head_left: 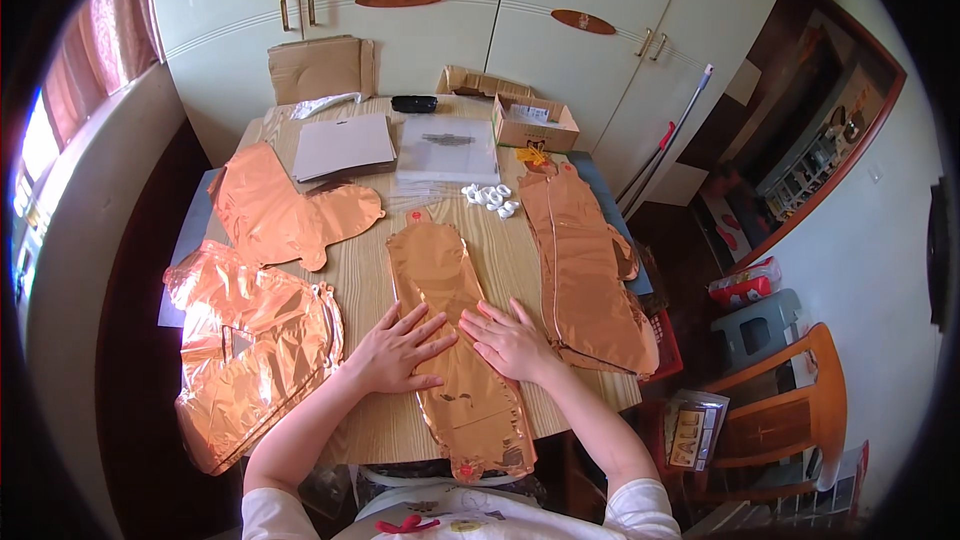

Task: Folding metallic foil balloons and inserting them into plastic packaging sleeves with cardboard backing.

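A flat, folded copper-coloured foil balloon (440, 265) lies lengthwise on the wooden table in front of me, its near end at the table's front edge. My left hand (398, 348) rests on its left side, fingers spread and pointing inward. Across from it, my right hand (508, 342) lies flat on the right side, fingers apart. Neither hand grips anything. To the left is a crinkled, shiny stack of foil balloons (255, 340), with another flat foil balloon (270, 208) beyond it. More folded foil balloons (590, 280) lie along the right side.
Farther back on the table (365, 440) are grey card sheets (345, 145), clear plastic bags (447, 150), white ribbon rolls (490, 200), an open cardboard box (535, 127) and a black item (414, 104). A wooden chair (800, 410) stands at the right, cabinets (400, 40) behind.
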Demonstrator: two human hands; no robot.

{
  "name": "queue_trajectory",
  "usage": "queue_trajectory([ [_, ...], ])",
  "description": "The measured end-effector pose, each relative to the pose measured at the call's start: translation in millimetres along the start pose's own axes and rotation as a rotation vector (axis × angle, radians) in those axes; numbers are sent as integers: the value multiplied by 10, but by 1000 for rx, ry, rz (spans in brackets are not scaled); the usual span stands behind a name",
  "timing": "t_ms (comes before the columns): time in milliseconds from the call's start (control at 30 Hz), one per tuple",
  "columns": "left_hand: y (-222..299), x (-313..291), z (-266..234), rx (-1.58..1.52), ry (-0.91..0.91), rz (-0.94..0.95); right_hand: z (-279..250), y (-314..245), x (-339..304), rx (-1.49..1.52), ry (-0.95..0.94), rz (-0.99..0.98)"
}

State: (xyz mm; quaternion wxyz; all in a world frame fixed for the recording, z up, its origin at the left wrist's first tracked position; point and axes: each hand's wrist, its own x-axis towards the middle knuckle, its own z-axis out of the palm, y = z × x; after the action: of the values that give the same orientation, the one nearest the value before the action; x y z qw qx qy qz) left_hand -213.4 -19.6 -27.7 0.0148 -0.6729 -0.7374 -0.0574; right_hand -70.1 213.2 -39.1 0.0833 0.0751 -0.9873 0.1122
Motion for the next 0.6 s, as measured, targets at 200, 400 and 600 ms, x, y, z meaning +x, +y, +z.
queue_trajectory([
  [200, -1, 3, 3, -25, -13, 15, -7, -13, 1, 13, -1, 3],
  [400, -4, 13, -21, -56, -33, 19, -24, 16, 16, 42, -43, 9],
  [600, -4, 22, -51, -35, -51, 14, 11, 275, 294, 150, -126, 18],
])
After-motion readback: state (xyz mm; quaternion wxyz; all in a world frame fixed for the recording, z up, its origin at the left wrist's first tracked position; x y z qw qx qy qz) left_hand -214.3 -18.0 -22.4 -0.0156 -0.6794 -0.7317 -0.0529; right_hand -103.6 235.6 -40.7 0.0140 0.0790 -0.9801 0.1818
